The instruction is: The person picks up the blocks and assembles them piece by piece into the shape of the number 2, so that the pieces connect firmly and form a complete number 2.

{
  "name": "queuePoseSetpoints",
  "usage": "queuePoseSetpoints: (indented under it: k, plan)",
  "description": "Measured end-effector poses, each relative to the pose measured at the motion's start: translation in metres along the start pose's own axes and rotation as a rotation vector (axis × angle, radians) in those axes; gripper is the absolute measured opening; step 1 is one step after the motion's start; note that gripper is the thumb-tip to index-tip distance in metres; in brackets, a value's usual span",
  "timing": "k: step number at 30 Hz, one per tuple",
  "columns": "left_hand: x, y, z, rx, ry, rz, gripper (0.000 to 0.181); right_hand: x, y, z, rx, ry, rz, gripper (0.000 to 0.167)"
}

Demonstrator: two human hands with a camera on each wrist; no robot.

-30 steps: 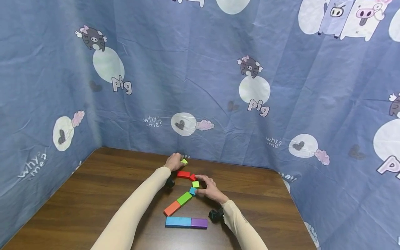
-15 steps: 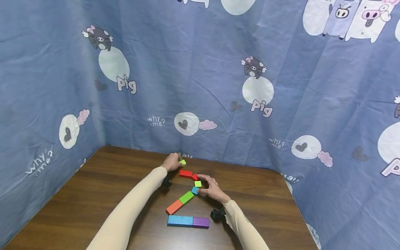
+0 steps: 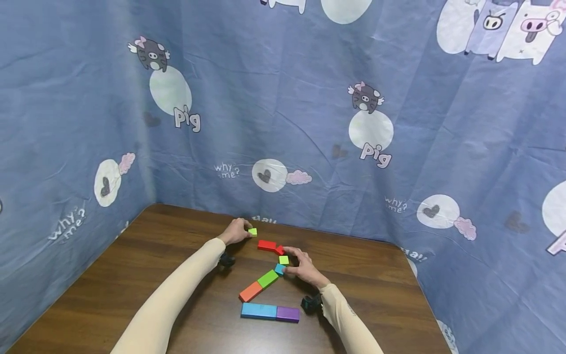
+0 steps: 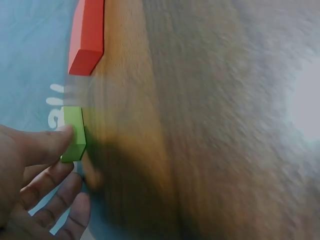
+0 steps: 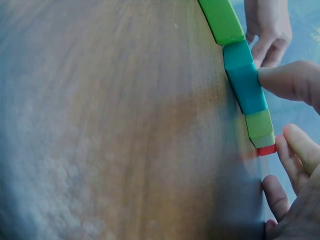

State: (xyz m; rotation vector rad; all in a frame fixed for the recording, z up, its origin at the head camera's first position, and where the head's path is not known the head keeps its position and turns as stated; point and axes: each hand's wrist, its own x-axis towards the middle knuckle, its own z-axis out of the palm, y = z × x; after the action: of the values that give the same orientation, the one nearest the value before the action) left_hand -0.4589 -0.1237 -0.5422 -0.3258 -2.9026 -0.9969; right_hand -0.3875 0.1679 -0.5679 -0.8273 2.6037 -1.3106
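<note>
My left hand (image 3: 236, 231) pinches a yellow-green cube (image 3: 252, 232) between thumb and fingers, near the table's back edge. In the left wrist view, the thumb lies on the face of that cube (image 4: 74, 132), and a gap separates it from the red block (image 4: 87, 40). My right hand (image 3: 305, 268) rests beside a curved row of blocks. Its thumb touches the blue cube (image 3: 280, 269), while the forefinger reaches the small red block (image 3: 280, 250). Between those two sits another yellow-green cube (image 3: 284, 259). The longer red block (image 3: 267, 245) continues the curve leftward.
A green block (image 3: 268, 279) and an orange block (image 3: 250, 291) run diagonally from the blue cube. In front, a long blue block (image 3: 259, 310) adjoins a purple block (image 3: 288, 314). All lie on the wooden table (image 3: 367, 295), before a blue printed cloth (image 3: 283, 98).
My left hand has carried the yellow-green cube leftward, away from above the red block. The right hand stays by the curved row. The head view has shifted slightly left.
</note>
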Motion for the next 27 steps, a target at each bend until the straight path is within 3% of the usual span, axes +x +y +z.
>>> queuePoseSetpoints:
  k: [9,16,27]
  plan:
    - [-0.014,-0.012,-0.004,-0.058,-0.001,0.021,0.029,-0.002,0.003,-0.001,0.026,0.011,0.011,0.065]
    - [-0.026,-0.018,-0.004,-0.167,-0.017,0.018,0.03,-0.002,0.005,0.0,0.024,0.009,0.013,0.065]
    - [-0.04,-0.023,0.0,-0.235,0.009,0.091,0.03,0.0,0.004,0.004,0.071,0.017,0.02,0.066]
